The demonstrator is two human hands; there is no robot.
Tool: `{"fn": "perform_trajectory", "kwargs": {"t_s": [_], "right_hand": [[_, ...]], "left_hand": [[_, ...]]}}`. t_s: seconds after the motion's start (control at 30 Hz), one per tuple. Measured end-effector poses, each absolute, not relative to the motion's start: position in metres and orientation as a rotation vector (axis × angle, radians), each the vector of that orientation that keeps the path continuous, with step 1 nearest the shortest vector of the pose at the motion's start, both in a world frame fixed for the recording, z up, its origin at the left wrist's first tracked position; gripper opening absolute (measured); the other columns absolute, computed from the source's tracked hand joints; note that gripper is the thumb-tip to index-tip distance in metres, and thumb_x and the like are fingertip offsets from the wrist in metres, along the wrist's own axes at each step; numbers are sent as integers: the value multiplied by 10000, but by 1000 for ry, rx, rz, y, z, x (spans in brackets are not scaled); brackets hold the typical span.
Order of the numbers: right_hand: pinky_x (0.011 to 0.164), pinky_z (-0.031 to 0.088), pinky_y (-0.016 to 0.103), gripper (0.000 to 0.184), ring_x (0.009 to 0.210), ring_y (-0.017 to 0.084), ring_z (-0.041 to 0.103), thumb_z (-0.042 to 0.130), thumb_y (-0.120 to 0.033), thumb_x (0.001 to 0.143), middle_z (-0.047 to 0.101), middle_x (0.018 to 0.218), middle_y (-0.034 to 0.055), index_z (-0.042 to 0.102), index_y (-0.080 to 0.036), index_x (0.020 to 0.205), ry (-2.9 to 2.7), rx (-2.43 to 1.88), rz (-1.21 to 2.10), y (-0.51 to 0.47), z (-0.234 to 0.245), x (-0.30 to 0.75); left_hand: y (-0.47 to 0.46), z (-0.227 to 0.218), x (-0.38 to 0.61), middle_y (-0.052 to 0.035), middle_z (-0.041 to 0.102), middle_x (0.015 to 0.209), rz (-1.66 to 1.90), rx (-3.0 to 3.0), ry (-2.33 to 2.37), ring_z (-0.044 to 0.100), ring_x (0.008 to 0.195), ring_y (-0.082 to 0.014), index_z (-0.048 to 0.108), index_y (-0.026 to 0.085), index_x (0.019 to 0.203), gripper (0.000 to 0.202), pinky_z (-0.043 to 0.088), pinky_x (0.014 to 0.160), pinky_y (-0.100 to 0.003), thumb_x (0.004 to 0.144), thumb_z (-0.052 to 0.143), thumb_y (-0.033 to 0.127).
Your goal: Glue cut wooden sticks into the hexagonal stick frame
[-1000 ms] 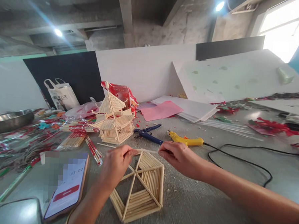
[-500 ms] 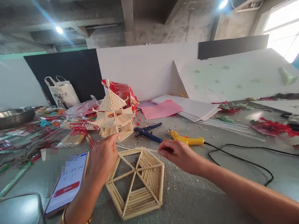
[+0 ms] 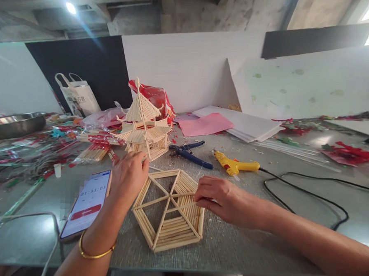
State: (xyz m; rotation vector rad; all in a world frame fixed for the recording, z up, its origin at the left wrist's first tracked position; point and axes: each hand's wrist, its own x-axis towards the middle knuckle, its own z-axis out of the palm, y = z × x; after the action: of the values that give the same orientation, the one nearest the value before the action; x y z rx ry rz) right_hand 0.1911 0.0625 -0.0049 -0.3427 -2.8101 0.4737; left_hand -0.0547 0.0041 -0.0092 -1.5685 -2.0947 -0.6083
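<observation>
Wearing a gold bracelet (image 3: 93,257), the left arm comes in from 8 o'clock over the table (image 3: 234,254), the dial being centred on the frame (image 3: 170,196); the phone (image 3: 86,205) lies at 9, just beside that forearm, a timer on its screen. The frame, a hexagon of pale sticks, lies flat; its wedges at 2, 4 and 6 are wholly or largely filled with rows, while the other three are mostly open, rows only along the rim. The left hand (image 3: 129,176) is at 10, fingers bent; its fingertips are turned away, so I cannot tell whether it grips anything; the right hand (image 3: 220,197) is at 3, over the rim, fingers curled and apparently pinching a thin stick (image 3: 181,208) that slants across to the gap near the hub in the 6 wedge. The step in hand looks like placing that stick; the next move would call for a light pinch and for bringing the stick parallel to the rows, without nudging the spokes. Beyond, the glue gun (image 3: 235,165) lies at 2, the pliers (image 3: 194,156) at 1; a tower (image 3: 139,135) of sticks stands upright at 11, pink paper (image 3: 205,124) lies at 1, and a white board (image 3: 188,72) closes the back.
</observation>
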Motion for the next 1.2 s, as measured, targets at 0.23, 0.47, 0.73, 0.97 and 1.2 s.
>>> {"fn": "perform_trajectory", "kwargs": {"t_s": [0.23, 0.47, 0.73, 0.97, 1.2], "right_hand": [[686, 411, 255, 195, 726, 120, 493, 444, -138, 871, 548, 742, 40, 608, -139, 765, -2853, -322, 446, 63, -6, 192], [703, 401, 254, 156, 737, 121, 492, 477, -110, 846, 548, 750, 38, 604, -133, 758, -2903, -332, 431, 62, -9, 190], [705, 402, 256, 164, 737, 125, 501, 467, -101, 836, 561, 762, 45, 612, -134, 769, -2888, -308, 469, 62, -12, 189], [720, 403, 249, 162, 746, 125, 506, 470, -102, 837, 565, 759, 43, 619, -133, 780, -2908, -320, 492, 63, -11, 189], [735, 404, 247, 156, 758, 121, 507, 471, -91, 841, 565, 761, 41, 616, -124, 790, -2913, -293, 495, 63, -12, 189]], "left_hand": [[6, -13, -55, -55, 692, 894, -627, -1674, -2062, 623, 786, -194, 634, 197, 918, 213, 434, 705, -299, 836, 446, 258], [5, -11, -52, -59, 694, 895, -653, -1721, -2086, 628, 779, -187, 638, 194, 920, 216, 430, 678, -288, 838, 456, 276], [4, -12, -51, -48, 695, 884, -645, -1747, -2059, 633, 787, -194, 636, 199, 900, 224, 420, 668, -281, 849, 437, 290], [5, -13, -51, -36, 694, 846, -658, -1745, -2039, 634, 779, -203, 641, 203, 877, 206, 405, 656, -274, 837, 456, 284], [5, -12, -50, -27, 692, 831, -649, -1746, -2051, 632, 770, -209, 640, 211, 862, 204, 394, 640, -281, 836, 454, 293]]}}
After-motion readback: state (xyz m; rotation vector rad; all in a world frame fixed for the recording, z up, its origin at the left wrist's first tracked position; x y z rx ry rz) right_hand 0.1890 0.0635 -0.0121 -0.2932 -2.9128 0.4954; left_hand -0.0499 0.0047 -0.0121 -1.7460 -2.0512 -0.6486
